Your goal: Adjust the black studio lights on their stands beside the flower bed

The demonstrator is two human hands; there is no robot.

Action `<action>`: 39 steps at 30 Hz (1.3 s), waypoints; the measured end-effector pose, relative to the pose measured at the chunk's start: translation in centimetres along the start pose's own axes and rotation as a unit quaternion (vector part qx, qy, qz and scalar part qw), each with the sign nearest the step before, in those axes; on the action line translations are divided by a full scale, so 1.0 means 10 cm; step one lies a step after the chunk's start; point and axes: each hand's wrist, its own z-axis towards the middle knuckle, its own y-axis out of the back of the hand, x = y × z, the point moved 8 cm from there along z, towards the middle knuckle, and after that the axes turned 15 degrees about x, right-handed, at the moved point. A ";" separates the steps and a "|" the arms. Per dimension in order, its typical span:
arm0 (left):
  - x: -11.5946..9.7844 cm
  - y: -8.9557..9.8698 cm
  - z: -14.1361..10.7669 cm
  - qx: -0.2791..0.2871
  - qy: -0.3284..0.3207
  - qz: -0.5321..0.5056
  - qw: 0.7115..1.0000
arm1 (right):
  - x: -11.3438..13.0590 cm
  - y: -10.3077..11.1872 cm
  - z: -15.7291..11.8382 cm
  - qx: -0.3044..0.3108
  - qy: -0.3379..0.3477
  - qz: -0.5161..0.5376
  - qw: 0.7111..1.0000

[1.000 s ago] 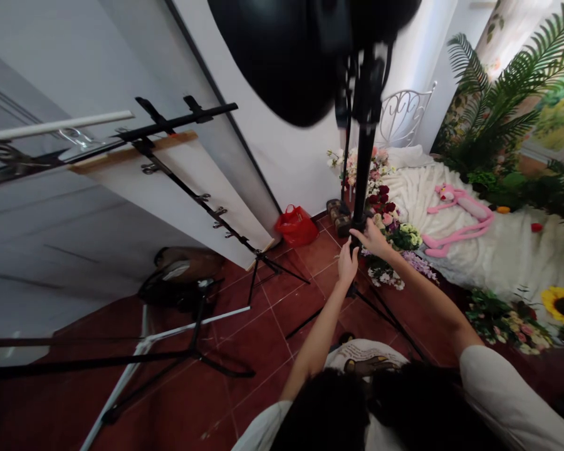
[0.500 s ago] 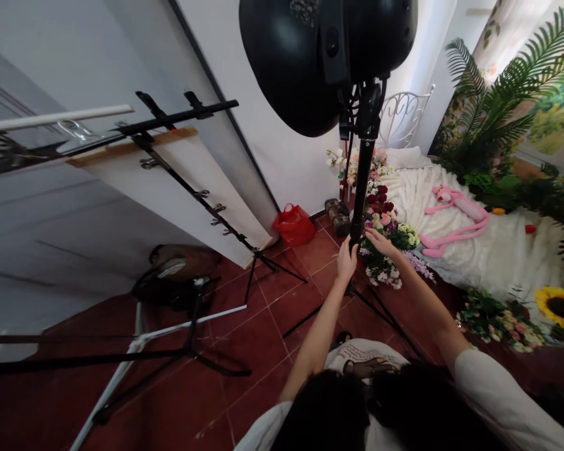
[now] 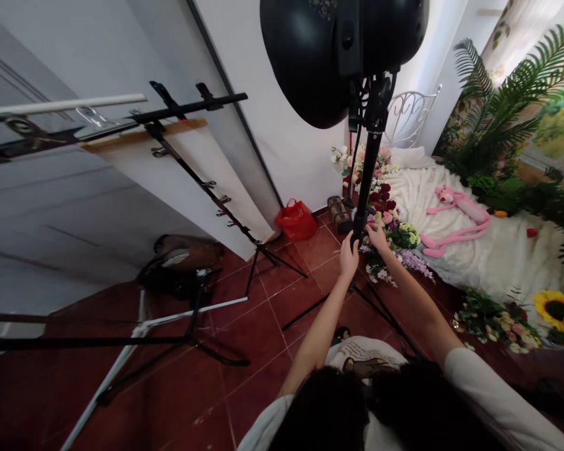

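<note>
A black studio light (image 3: pixel 305 69) with a wide round housing sits on top of a black light stand (image 3: pixel 368 172). My left hand (image 3: pixel 348 255) is wrapped round the stand's pole from the left, below its collar. On the other side, my right hand (image 3: pixel 377 238) has its fingers bent in against the pole at about the same height. What exactly those fingertips pinch is too small to make out. A dark cable hangs beside the upper pole. The stand's legs (image 3: pixel 385 307) spread over the red floor tiles just in front of me.
To the left, a white backdrop board (image 3: pixel 169 188) hangs clipped to a black stand, near a white metal stand (image 3: pixel 143 329). A red bag (image 3: pixel 297 219) lies by the wall. Flowers (image 3: pixel 407 235) and a bed with a white fur cover (image 3: pixel 498 275) and pink plush toy (image 3: pixel 465 210) are at right.
My right hand's fingers have gone from stretched out beside the pole to bent in against it. My left hand keeps its hold. The view has shifted slightly.
</note>
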 end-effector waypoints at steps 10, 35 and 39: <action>0.25 -0.76 -0.53 0.063 0.053 -0.070 0.994 | -1.18 0.86 -1.81 -0.139 -0.103 0.199 0.965; -1.55 -3.50 -2.71 0.566 -0.168 -0.150 0.793 | -2.04 1.53 -5.40 -0.613 -0.024 0.376 0.694; -1.78 -3.61 -2.96 0.624 -0.226 -0.139 0.735 | -1.89 1.59 -5.42 -0.580 -0.007 0.404 0.707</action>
